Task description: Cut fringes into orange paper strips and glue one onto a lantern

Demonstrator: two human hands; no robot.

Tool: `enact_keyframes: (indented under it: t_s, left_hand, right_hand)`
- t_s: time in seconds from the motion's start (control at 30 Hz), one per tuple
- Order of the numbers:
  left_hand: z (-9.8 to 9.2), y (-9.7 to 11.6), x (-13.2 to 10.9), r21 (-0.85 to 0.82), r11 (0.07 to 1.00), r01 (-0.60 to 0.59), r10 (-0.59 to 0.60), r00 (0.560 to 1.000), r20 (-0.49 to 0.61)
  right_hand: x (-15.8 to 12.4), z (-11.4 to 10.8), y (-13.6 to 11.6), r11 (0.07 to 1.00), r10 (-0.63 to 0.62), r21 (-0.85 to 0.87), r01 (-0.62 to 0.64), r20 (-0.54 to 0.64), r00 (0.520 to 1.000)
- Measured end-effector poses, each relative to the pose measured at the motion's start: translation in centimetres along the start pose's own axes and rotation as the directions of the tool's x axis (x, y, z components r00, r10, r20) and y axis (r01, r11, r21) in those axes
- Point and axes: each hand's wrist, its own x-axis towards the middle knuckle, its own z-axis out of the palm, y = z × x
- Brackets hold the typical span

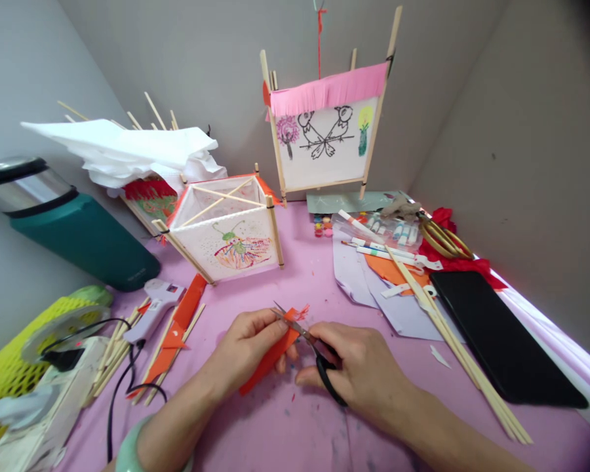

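Note:
My left hand (256, 341) is closed on an orange-red paper strip (270, 362), which slants down to the left and has a finely cut fringe at its upper right end. Black-handled scissors (328, 372) are held in my right hand (361, 364), fingers in the handle loops. Their slightly parted blades cross the strip near the fringed end, close to my left fingertips. A small red scrap lies on the pink tabletop (295, 432) below the hands.
Painted stick-framed lanterns (240, 246) stand behind, one hanging by red string. At left are a teal bottle (86, 236), glue gun (158, 303), cable and sticks. At right lie markers, papers (398, 314), long sticks (465, 367) and a black phone (501, 341).

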Motion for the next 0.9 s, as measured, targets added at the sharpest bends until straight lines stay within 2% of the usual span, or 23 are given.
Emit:
enact_keyframes:
  t_s: [0.57, 0.9]
  left_hand:
    - [-0.1, 0.0, 0.1, 0.050, 0.999, -0.011, 0.009, 1.000, 0.022]
    - [-0.4, -0.3, 0.4, -0.009, 0.998, -0.060, 0.059, 0.997, -0.051]
  right_hand:
    - [0.2, -0.4, -0.2, 0.999, 0.035, 0.039, -0.036, 0.021, 0.999]
    - [0.3, -0.9, -0.4, 0.997, 0.066, 0.044, -0.068, 0.040, 0.997]
